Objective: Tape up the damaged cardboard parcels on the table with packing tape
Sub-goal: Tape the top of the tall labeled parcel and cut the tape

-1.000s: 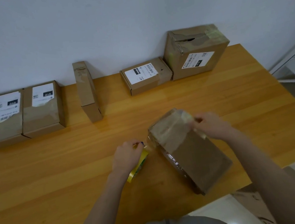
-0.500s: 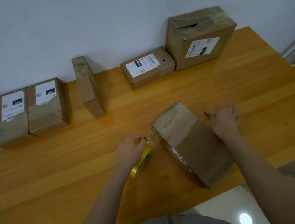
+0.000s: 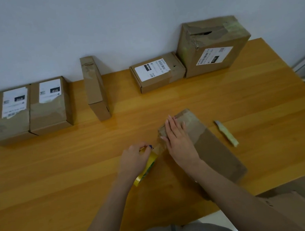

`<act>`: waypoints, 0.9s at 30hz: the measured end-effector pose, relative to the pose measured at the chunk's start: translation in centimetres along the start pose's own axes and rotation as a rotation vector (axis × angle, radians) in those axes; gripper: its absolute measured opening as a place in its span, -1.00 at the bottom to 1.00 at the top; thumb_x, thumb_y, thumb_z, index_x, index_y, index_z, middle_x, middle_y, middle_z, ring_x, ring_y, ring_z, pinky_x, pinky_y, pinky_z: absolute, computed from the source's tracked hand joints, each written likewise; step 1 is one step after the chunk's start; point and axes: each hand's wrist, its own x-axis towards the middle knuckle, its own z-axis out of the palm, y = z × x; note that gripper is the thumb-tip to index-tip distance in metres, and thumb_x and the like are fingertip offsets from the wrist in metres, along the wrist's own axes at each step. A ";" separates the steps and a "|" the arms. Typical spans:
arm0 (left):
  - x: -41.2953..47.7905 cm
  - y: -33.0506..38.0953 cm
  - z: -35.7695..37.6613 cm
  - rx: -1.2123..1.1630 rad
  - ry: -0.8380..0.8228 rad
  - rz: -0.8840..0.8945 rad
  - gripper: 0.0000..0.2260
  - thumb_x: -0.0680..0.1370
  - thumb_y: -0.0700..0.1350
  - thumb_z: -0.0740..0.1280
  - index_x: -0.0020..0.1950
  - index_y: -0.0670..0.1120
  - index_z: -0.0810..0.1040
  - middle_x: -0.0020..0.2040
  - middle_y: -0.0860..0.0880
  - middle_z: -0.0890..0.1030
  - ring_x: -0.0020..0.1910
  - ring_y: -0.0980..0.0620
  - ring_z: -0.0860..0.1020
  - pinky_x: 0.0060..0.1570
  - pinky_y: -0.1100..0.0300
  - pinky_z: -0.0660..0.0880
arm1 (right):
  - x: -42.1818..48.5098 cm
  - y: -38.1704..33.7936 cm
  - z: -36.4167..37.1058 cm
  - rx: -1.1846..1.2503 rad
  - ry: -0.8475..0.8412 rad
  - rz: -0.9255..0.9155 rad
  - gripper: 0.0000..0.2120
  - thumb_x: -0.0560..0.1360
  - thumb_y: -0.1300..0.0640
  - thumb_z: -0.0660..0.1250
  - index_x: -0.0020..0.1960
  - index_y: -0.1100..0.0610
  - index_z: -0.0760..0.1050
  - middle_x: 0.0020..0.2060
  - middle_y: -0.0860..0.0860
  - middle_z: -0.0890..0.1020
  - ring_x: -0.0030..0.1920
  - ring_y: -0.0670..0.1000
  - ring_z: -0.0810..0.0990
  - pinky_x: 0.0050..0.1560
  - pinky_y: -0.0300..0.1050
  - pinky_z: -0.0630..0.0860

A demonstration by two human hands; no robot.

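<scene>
Left hand [image 3: 134, 160] grips the yellow tape roll [image 3: 146, 170] beside the parcel [image 3: 202, 145], which lies in the middle of the surface [image 3: 59, 173]. Right hand [image 3: 178, 138] lies flat and open on the parcel's top, pressing tape down. Next, I think I must cut the tape.

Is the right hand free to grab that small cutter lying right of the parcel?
Probably yes. The right hand lies flat on the parcel, holding nothing, and bare table surrounds the cutter. Lifting it may let the tape loosen, since the left hand holds the tape roll.
</scene>
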 end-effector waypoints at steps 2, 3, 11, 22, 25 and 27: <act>-0.1 0.0 0.0 -0.008 -0.002 0.017 -0.79 0.59 -0.03 0.21 0.07 -0.02 0.63 -0.11 -0.02 0.66 -0.27 -0.06 0.56 -0.33 0.13 0.47 | 0.1 -0.1 0.0 -0.058 0.046 -0.019 -0.44 0.61 -0.03 -0.01 0.36 0.37 0.38 0.37 0.28 0.42 0.37 0.23 0.42 0.33 0.24 0.31; -0.1 0.1 -0.1 0.001 -0.004 0.023 -0.79 0.59 -0.03 0.21 0.05 -0.02 0.63 -0.15 -0.01 0.64 -0.30 -0.05 0.55 -0.37 0.14 0.44 | 0.1 -0.2 0.1 -0.085 0.055 -0.021 -0.45 0.59 -0.01 0.00 0.36 0.38 0.39 0.36 0.28 0.42 0.36 0.23 0.43 0.31 0.25 0.32; 0.0 0.3 -0.6 0.031 -0.051 0.049 -0.82 0.60 -0.04 0.22 -0.02 -0.02 0.61 -0.15 -0.02 0.64 -0.26 -0.07 0.57 -0.32 0.12 0.45 | 0.3 -0.7 0.5 -0.163 0.002 -0.020 -0.46 0.57 0.05 -0.03 0.36 0.39 0.37 0.35 0.31 0.42 0.36 0.25 0.43 0.27 0.26 0.42; -0.9 1.2 -2.5 0.028 -0.193 0.100 -0.79 0.60 -0.05 0.21 -0.18 0.05 0.57 -0.15 -0.03 0.63 -0.17 -0.11 0.57 -0.18 0.06 0.47 | 0.2 -0.3 0.6 -0.185 0.039 -0.100 -0.47 0.57 0.05 -0.06 0.40 0.36 0.26 0.38 0.27 0.40 0.38 0.22 0.41 0.30 0.22 0.40; -2.3 -0.3 -4.3 0.062 -0.246 0.071 -0.80 0.61 -0.06 0.21 -0.07 -0.02 0.62 -0.17 0.05 0.60 -0.20 -0.01 0.54 -0.19 0.12 0.43 | 0.3 -0.2 0.8 -0.190 0.068 -0.106 -0.49 0.56 0.06 -0.06 0.39 0.34 0.23 0.37 0.27 0.41 0.37 0.21 0.43 0.30 0.21 0.40; -2.8 -1.8 -5.3 0.113 -0.171 0.011 -0.81 0.62 -0.05 0.20 -0.07 0.04 0.60 -0.31 0.13 0.52 -0.41 0.07 0.45 -0.41 0.20 0.33 | 0.4 -0.3 0.8 -0.182 0.063 -0.105 -0.49 0.55 0.06 -0.06 0.37 0.35 0.24 0.35 0.28 0.43 0.35 0.22 0.44 0.27 0.23 0.40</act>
